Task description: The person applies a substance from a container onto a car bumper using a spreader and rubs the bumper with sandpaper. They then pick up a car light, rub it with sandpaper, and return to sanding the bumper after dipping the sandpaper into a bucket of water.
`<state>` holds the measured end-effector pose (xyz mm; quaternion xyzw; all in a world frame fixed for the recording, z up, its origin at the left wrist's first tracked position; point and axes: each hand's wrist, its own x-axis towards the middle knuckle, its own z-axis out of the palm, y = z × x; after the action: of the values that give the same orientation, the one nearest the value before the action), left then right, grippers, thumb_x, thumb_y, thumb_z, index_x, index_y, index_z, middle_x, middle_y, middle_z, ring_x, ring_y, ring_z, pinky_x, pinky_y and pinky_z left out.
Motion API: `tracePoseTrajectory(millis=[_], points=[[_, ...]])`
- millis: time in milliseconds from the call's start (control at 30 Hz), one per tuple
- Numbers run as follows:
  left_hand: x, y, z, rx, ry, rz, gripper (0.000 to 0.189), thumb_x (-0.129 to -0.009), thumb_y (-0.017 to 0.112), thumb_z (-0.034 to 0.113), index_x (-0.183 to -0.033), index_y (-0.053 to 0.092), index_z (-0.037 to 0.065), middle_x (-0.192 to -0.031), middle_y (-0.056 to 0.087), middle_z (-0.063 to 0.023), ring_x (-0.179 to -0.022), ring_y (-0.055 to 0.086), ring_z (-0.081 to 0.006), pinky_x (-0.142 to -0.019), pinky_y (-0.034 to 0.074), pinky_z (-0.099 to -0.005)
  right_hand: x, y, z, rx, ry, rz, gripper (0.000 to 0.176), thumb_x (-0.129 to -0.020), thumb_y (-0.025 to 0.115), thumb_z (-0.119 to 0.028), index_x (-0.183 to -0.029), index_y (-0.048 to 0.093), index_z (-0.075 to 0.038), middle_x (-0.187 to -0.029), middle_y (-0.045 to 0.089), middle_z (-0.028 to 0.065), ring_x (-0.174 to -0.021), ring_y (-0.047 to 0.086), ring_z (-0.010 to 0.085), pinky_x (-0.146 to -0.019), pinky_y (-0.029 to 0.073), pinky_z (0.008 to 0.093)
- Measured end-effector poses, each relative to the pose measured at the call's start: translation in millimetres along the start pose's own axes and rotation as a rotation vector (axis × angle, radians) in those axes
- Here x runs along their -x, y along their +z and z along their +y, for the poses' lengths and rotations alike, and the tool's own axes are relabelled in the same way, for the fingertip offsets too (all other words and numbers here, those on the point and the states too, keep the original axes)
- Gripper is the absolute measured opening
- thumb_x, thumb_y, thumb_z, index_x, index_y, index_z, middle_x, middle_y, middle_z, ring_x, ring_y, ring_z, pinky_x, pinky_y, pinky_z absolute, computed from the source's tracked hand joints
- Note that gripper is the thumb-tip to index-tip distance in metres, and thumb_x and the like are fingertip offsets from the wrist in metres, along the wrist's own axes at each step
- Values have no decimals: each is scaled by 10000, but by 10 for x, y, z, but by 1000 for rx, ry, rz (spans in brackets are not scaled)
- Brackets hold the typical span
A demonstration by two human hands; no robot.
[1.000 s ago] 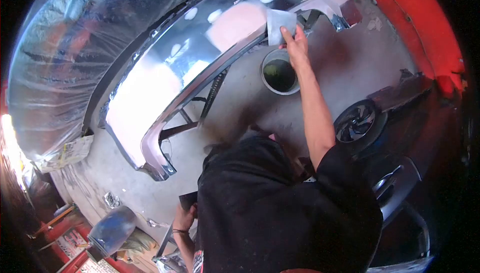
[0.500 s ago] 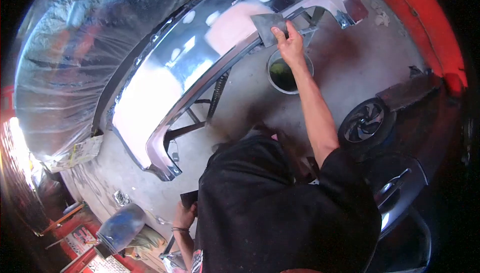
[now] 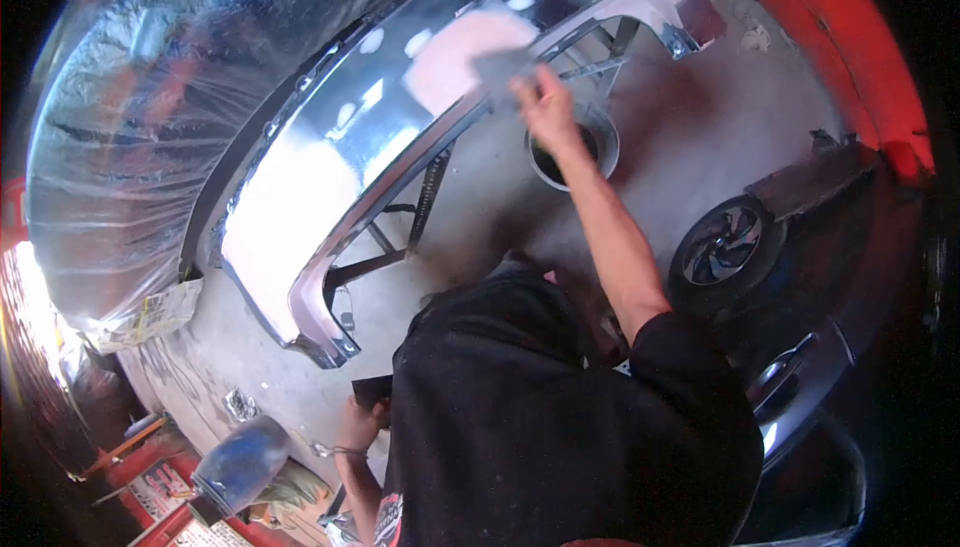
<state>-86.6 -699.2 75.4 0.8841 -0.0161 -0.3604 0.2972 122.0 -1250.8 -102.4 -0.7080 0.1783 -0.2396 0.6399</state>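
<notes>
In front of me a long painted car bumper [image 3: 322, 155], blotched with pale pink and white patches, rests on a black metal stand [image 3: 372, 269]. My right hand [image 3: 547, 112] grips a grey sheet of sandpaper [image 3: 502, 69], slightly blurred, which overlaps the bumper's near edge beside a pink patch. Low by my left side, my left hand [image 3: 362, 423] is closed around a dark flat piece [image 3: 373, 390], partly hidden by my black shirt. Below my right wrist, a round bucket [image 3: 603, 161] with dark contents stands on the floor.
Plastic sheeting [image 3: 120, 187] covers a large shape beyond the bumper, with newspaper [image 3: 165, 315] at its lower edge. A wheel [image 3: 722, 247] and a dark car panel [image 3: 815, 372] lie to my right. A blue container [image 3: 240, 462] is at lower left.
My right hand has moved left with the sandpaper, closer over the bumper's pink patch. My left hand has shifted slightly left, still around the dark piece.
</notes>
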Motion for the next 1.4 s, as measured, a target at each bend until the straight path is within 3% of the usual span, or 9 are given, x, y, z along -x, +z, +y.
tracePoseTrajectory(millis=[200,367,567,767,967,1067,1300,1333,1400], points=[[-34,-39,179,127,-104,-39,251,-892,688,146,-1088,726,-7,-940,765,-137,-791,725,-253,-741,563,-400,1223,776,-789,131,-33,-741,375,-997,662,-343,-1149,571,-13,-978,663,273,-941,670,455,-801,525,490],[75,73,-479,490,-140,145,295,-937,649,39,-1227,657,-12,-1074,735,-69,-907,700,-180,-774,578,-353,1720,970,-840,-76,-5,-805,522,-1032,635,-360,-1420,570,-16,-1229,712,179,-1124,678,302,-977,516,407],[62,-222,541,897,-29,437,270,-949,705,113,-1178,627,-7,-1000,692,-74,-797,674,-181,-633,546,-331,1642,1599,-1679,-795,251,-1149,368,-1060,604,-209,-1404,614,-79,-1116,713,64,-994,612,101,-910,508,302],[537,-450,327,1193,125,901,335,-956,721,137,-1230,638,-37,-1153,700,-142,-1062,678,-239,-954,548,-395,1768,2008,-1511,-81,-314,-1474,274,-1078,592,-232,-1264,653,-41,-1028,669,0,-1021,599,114,-915,491,306],[890,-350,-33,944,-301,1427,205,-964,746,162,-1058,731,-19,-1096,738,-80,-959,683,-158,-907,539,-320,2202,2603,-2207,-489,610,-1151,313,-1019,672,-208,-1269,595,-37,-1098,697,53,-913,674,137,-690,559,315],[954,-324,-308,1274,86,1420,287,-970,734,146,-1212,670,4,-1165,712,-49,-1043,658,-144,-965,512,-321,2520,3021,-2462,-413,549,-1267,346,-1006,686,-206,-1295,583,-48,-1096,697,58,-877,682,140,-664,552,317],[1401,-11,-1283,817,-254,1377,382,-929,713,110,-1267,606,-33,-1047,737,-132,-1001,700,-224,-907,547,-359,3447,3818,-2897,-361,592,-1481,321,-1023,659,-206,-1291,576,-49,-1082,695,56,-880,682,139,-660,553,321],[1488,65,-1434,505,-643,977,391,-905,671,123,-1271,588,13,-975,728,-221,-989,719,-340,-864,561,-413,3582,3931,-2889,-355,642,-1499,323,-1025,656,-212,-1292,576,-48,-1086,694,56,-879,682,140,-659,554,323],[1393,642,-1919,180,-616,633,314,-913,636,178,-1205,630,62,-935,716,-246,-973,708,-405,-836,562,-454,3912,4133,-2951,-291,698,-1523,320,-1032,641,-222,-1290,574,-44,-1080,687,49,-880,684,142,-664,558,330]])
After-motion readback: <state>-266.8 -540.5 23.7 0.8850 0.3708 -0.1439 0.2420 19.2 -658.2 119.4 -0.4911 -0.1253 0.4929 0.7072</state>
